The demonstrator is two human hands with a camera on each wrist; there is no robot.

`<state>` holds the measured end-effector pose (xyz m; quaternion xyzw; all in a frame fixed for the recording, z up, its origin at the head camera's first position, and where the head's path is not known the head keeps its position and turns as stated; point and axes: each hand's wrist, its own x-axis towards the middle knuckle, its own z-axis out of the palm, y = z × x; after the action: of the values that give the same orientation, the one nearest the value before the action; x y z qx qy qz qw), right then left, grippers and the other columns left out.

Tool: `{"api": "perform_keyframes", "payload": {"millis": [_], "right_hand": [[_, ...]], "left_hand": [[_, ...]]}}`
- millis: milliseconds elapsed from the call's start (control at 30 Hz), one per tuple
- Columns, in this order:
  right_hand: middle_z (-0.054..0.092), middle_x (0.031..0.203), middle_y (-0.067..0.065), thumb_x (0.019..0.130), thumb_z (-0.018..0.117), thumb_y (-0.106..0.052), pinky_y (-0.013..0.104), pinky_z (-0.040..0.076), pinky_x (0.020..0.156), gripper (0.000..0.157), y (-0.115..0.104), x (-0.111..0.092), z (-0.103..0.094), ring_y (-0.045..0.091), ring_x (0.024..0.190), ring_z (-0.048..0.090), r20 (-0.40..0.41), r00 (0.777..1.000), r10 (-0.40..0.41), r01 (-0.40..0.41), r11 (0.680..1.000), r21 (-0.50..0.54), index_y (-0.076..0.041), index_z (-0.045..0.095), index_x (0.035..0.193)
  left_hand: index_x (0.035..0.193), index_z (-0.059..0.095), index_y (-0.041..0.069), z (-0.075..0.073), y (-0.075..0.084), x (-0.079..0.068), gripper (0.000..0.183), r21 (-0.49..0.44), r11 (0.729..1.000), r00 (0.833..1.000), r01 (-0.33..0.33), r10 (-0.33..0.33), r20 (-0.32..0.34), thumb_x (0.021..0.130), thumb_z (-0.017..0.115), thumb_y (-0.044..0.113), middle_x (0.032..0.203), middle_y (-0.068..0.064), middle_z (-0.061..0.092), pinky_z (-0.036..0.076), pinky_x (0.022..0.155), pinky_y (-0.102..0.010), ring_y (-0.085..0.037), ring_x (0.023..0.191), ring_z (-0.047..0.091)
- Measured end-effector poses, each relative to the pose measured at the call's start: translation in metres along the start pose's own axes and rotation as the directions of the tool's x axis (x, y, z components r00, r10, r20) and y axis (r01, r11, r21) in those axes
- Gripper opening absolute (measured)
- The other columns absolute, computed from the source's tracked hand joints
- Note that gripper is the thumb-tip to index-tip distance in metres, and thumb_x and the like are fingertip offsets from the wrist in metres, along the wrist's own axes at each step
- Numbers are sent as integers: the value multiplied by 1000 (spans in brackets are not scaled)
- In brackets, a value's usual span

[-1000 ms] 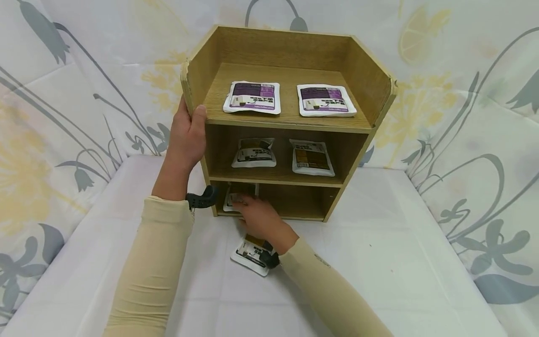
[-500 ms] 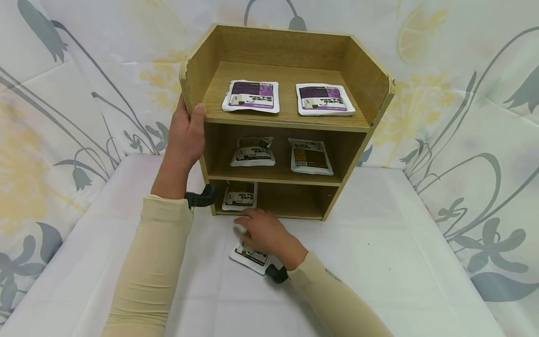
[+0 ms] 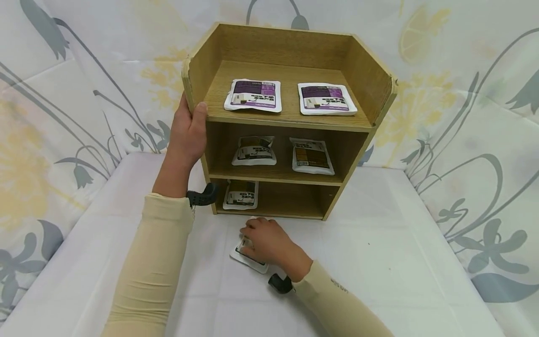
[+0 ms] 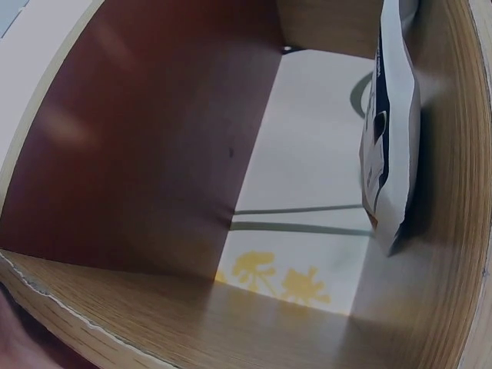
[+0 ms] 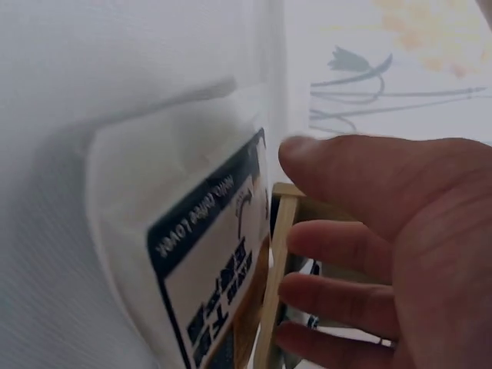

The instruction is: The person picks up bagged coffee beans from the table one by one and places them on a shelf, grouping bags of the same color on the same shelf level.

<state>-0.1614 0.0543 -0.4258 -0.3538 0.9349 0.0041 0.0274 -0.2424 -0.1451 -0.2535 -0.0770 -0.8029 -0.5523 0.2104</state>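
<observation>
My left hand (image 3: 188, 135) grips the left side panel of a three-level wooden shelf unit (image 3: 198, 84), thumb on its front edge. Just in front of the unit a white coffee packet (image 3: 249, 263) with a dark printed label lies flat on the white cloth. My right hand (image 3: 269, 241) hovers over this packet and hides much of it in the head view. In the right wrist view its thumb and fingers (image 5: 338, 296) are extended and spread, close to the packet's face, with nothing pinched between them.
Two purple-labelled packets, left (image 3: 253, 95) and right (image 3: 327, 99), lie on the top level. Two brown-labelled ones, left (image 3: 254, 150) and right (image 3: 312, 156), are on the middle level. Another packet (image 3: 241, 195) sits at the bottom left. Floral cloth (image 3: 463, 117) hangs behind.
My right hand has drawn back from the packet at the bottom left level, now fully uncovered, and come over the packet on the cloth. My left hand keeps its grip.
</observation>
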Motion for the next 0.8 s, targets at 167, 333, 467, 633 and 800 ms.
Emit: {"api": "perform_keyframes", "payload": {"millis": [167, 333, 467, 633, 800], "right_hand": [[57, 135, 1, 85, 62, -60, 43, 47, 96, 59, -3, -4, 3, 23, 126, 51, 48, 999, 25, -27, 999, 38, -23, 59, 132], [53, 137, 1, 79, 63, -69, 45, 46, 96, 71, -6, -6, 9, 23, 129, 49, 51, 998, 29, -31, 999, 24, -23, 57, 133], [50, 139, 2, 76, 66, -70, 46, 44, 99, 78, -8, -8, 11, 23, 132, 45, 49, 998, 29, -29, 1000, 8, -22, 54, 136], [49, 141, 3, 79, 67, -63, 47, 43, 102, 73, -8, -9, 12, 24, 134, 43, 43, 999, 13, -13, 1000, 6, -22, 52, 138], [51, 138, 4, 84, 69, -45, 43, 43, 104, 57, -5, -10, 11, 25, 133, 45, 26, 999, -33, 33, 999, 2, -19, 54, 133]], "left_hand": [[150, 28, 19, 0, 0, 0, 52, 11, 1000, 1000, 9, -9, -1, 102, 32, 39, 148, -10, 41, 31, 113, -46, -25, 134, 41], [150, 28, 19, 0, 0, 0, 52, 10, 1000, 1000, 9, -9, 0, 102, 32, 39, 148, -10, 40, 31, 114, -47, -25, 135, 41], [150, 28, 19, 0, 0, 0, 52, 12, 1000, 1000, 5, -5, 1, 102, 32, 40, 148, -11, 41, 31, 113, -46, -25, 135, 41], [150, 27, 18, 0, 1, 0, 53, 15, 1000, 1000, 12, -12, 1, 102, 32, 40, 148, -11, 40, 31, 113, -47, -26, 135, 41], [151, 26, 19, 0, 1, 0, 53, 15, 1000, 1000, 22, -22, 4, 102, 32, 40, 149, -11, 40, 30, 114, -47, -26, 135, 40]]}}
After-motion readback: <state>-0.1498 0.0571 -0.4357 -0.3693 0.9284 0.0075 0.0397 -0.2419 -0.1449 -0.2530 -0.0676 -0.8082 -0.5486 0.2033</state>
